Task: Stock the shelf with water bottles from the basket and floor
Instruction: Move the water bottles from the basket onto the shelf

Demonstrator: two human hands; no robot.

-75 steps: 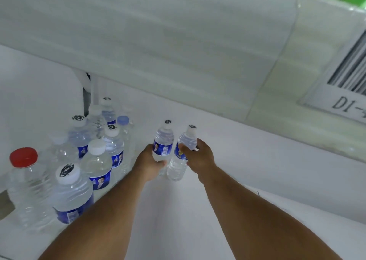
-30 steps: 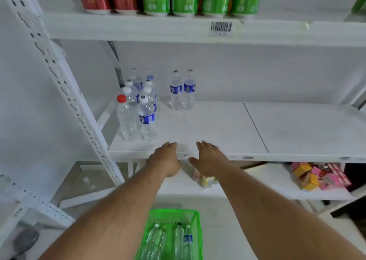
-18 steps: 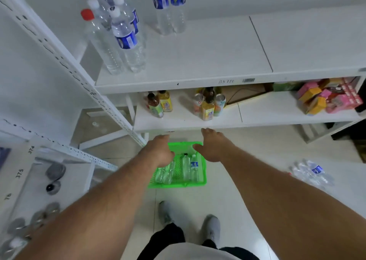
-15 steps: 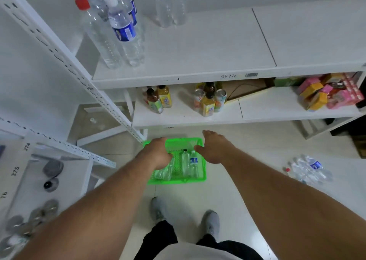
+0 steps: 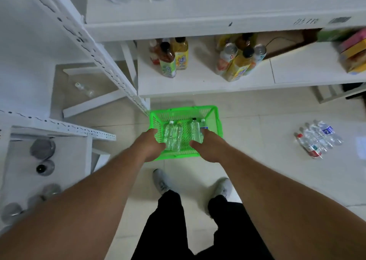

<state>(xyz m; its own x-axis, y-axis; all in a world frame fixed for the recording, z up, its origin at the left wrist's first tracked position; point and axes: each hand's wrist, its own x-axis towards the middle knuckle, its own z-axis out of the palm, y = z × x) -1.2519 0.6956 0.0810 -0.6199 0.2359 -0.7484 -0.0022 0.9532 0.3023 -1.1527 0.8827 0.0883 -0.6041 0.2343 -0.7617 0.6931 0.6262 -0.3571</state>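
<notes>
Below, both the left hand (image 5: 151, 147) and right hand (image 5: 208, 148) reach, fingers loosely curled and holding nothing, over bottles (image 5: 173, 135) lying in the green basket (image 5: 217, 121) on the floor (image 5: 257, 170), more bottles (image 5: 318, 137) lying well right.

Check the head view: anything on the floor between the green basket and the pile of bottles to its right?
Nothing. In the head view, bare floor tile separates the green basket from the loose pile of water bottles.

Green mesh basket (image 5: 214, 119) sitting on the floor, four clear water bottles (image 5: 195, 130) lying inside, more bottles (image 5: 318, 137) lying clustered on tiles rightward, white shelf (image 5: 198, 26) standing above
</notes>
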